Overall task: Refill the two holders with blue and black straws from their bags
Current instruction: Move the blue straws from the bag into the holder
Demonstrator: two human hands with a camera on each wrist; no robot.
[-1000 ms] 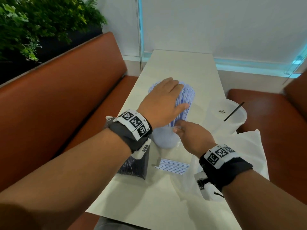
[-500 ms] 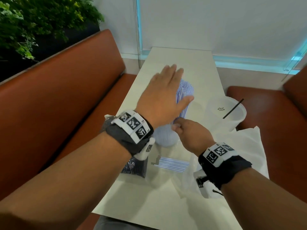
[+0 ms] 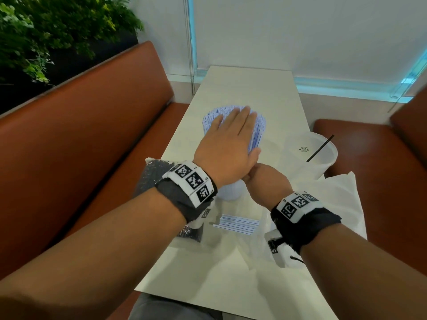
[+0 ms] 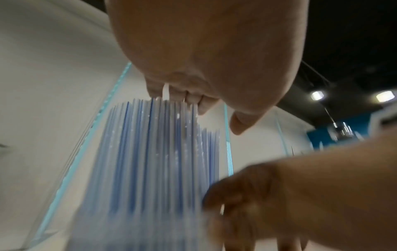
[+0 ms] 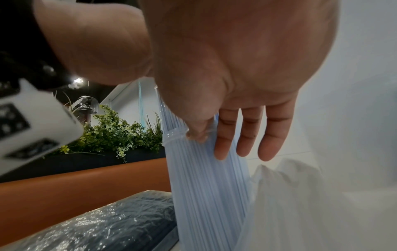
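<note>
A translucent holder (image 3: pixel 231 192) stands mid-table, packed with upright blue straws (image 3: pixel 260 130). My left hand (image 3: pixel 233 135) lies flat on their tops, fingers straight; the left wrist view shows the fingers (image 4: pixel 182 96) touching the straw ends (image 4: pixel 150 152). My right hand (image 3: pixel 261 179) grips the holder's side, thumb at its rim (image 5: pixel 178 134) and fingers (image 5: pixel 247 135) round the back. A second holder (image 3: pixel 309 155) at the right contains one black straw (image 3: pixel 320 147). The bag of black straws (image 3: pixel 150 179) lies left of the holder, partly hidden by my wrist.
A clear bag with a few blue straws (image 3: pixel 235 225) lies flat in front of the holder. A white plastic bag (image 3: pixel 335 204) covers the table's right side. Brown benches (image 3: pixel 92 146) flank the narrow table (image 3: pixel 249 88); plants (image 3: pixel 46 31) stand behind the left one.
My left hand lifted off the blue straws half a second ago and has come back down flat on their tops. The right hand has stayed on the holder.
</note>
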